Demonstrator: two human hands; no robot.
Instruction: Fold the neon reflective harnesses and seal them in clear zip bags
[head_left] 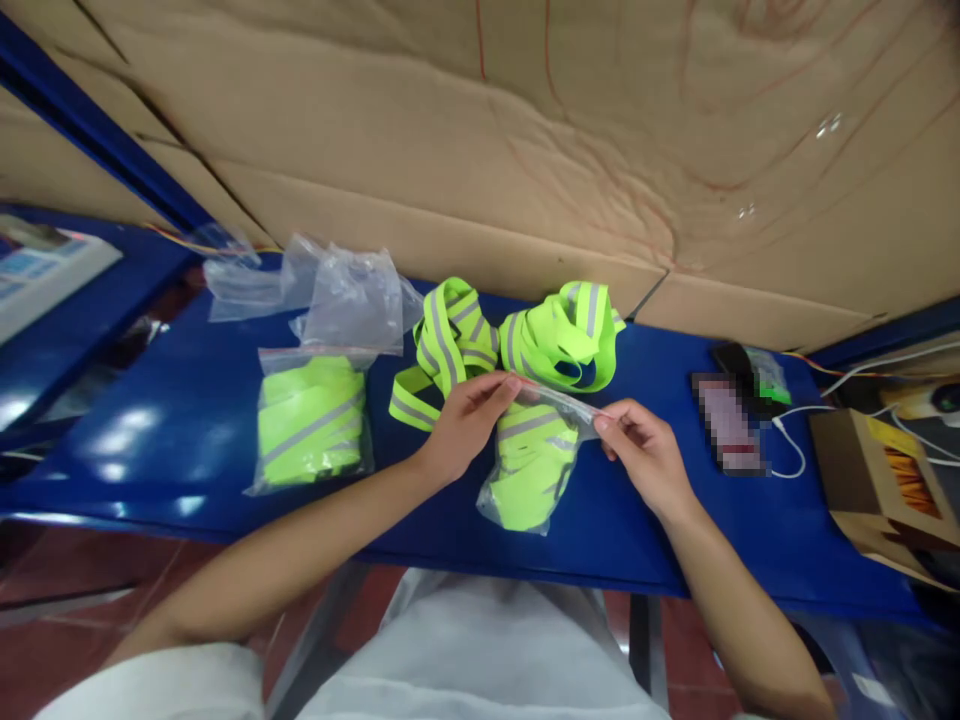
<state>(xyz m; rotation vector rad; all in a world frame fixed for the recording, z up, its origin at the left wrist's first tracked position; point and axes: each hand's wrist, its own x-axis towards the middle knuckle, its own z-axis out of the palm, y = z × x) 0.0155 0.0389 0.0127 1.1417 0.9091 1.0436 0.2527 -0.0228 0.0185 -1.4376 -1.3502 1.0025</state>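
A clear zip bag (pixel 491 497) with a folded neon-yellow reflective strap (pixel 534 465) inside hangs between my hands over the blue table. My left hand (pixel 469 420) pinches the left end of its red-lined top edge. At the other end of that edge, my right hand (pixel 643 450) grips the corner between thumb and fingers. Just behind the bag lie two loose bundles of the same strap, a left bundle (pixel 450 340) and a right bundle (pixel 562 335). Left of my left hand rests another filled zip bag (pixel 311 420).
Clear plastic bags (pixel 352 290) are heaped at the back left of the blue table (pixel 427 530). To the right lie a phone (pixel 727 425), a white cable (pixel 801 455) and an open cardboard box (pixel 855 470). A cardboard wall (pixel 420 150) rises behind everything.
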